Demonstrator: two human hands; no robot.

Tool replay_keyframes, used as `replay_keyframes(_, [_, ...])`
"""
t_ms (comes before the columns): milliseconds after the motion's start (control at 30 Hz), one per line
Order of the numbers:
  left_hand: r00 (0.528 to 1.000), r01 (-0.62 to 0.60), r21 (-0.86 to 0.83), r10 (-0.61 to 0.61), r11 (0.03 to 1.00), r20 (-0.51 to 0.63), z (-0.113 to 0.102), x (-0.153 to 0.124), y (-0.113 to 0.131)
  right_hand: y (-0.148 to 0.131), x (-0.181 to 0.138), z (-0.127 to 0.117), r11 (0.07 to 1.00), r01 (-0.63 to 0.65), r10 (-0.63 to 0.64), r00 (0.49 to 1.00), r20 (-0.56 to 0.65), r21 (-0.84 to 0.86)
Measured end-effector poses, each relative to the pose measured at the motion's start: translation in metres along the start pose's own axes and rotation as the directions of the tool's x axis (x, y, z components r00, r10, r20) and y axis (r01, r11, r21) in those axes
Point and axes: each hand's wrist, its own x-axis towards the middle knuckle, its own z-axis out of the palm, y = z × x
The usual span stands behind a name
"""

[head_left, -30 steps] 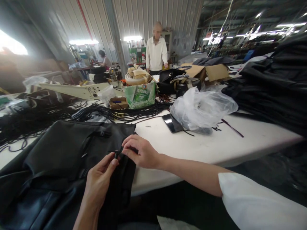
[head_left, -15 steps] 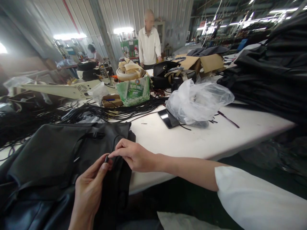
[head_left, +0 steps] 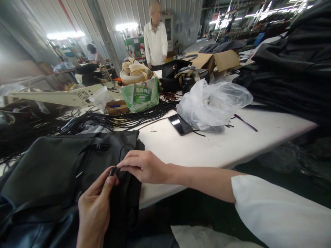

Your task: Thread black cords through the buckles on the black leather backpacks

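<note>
Both hands have drifted slightly lower-left: the left hand (head_left: 94, 206) pinches a small black toggle (head_left: 112, 171), the right hand (head_left: 143, 167) pinches the thin cord (head_left: 121, 148) beside it, over the black garment (head_left: 59, 165) at the table (head_left: 219, 148) edge. Light, limp, probably slippery; grip near the toggle.

Garment workshop, stacked black fabric (head_left: 289, 69), cords (head_left: 124, 119)

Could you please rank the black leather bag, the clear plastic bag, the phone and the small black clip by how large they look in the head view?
1. black leather bag, though it lies nearest the camera
2. clear plastic bag
3. phone
4. small black clip, pinched between left hand and right hand
</note>
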Motion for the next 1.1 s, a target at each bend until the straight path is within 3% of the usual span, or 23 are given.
replay_keyframes(167, [0.999, 0.009, -0.008, -0.010, 1.000, -0.037, 0.004, -0.003, 0.002, -0.001, -0.001, 0.005, 1.000, -0.010, 0.010, 1.000, -0.009, -0.018])
replay_keyframes(400, [0.996, -0.043, 0.115, 0.052, 0.992, -0.076, 0.006, -0.004, -0.003, 0.006, -0.001, 0.007, 0.960, 0.006, 0.012, 0.998, 0.063, -0.279])
replay_keyframes(567, [0.994, -0.004, 0.122, 0.018, 0.992, -0.112, 0.008, -0.004, -0.002, 0.008, -0.001, 0.010, 0.928, 0.016, 0.020, 0.995, 0.093, -0.372])
replay_keyframes(800, [0.990, 0.000, 0.116, 0.016, 0.993, -0.142, 0.012, -0.006, 0.001, 0.005, 0.003, 0.012, 0.940, -0.042, 0.061, 0.997, 0.044, -0.338])
replay_keyframes(1100, [0.989, -0.009, 0.206, 0.038, 0.978, -0.140, 0.011, -0.006, -0.002, 0.007, 0.003, 0.015, 0.946, 0.003, 0.009, 0.999, 0.034, -0.324])
